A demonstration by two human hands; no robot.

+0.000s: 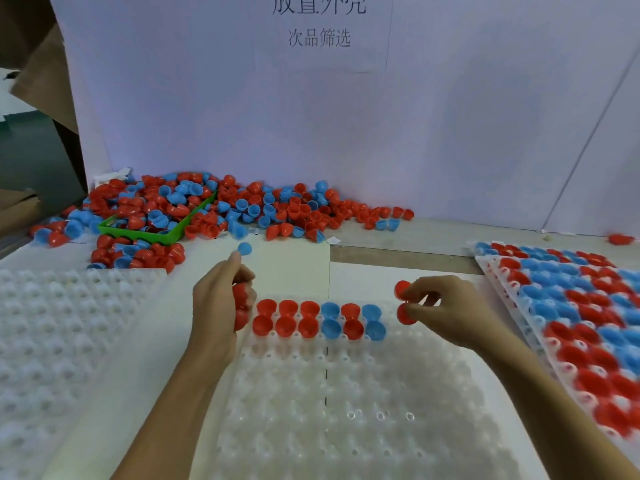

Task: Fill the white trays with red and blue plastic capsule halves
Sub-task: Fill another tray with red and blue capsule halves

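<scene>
Filling the tray's (346,393) far rows
Our right hand (450,306) pinches two red halves (401,289); left (221,299) grips more. We seat each squarely.

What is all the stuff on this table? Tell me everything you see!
Loose capsule halves: a big pile, red and blue, far left by the wall.
Green bin: one, inside the pile.
Middle tray: one, white, two far rows filled with red and blue halves.
Empty tray: one, white, left.
Full trays: stacked, red and blue, right.
Paper sign: one, white, on the wall.
Hands: left hand holds red halves; right hand pinches two red halves.
</scene>
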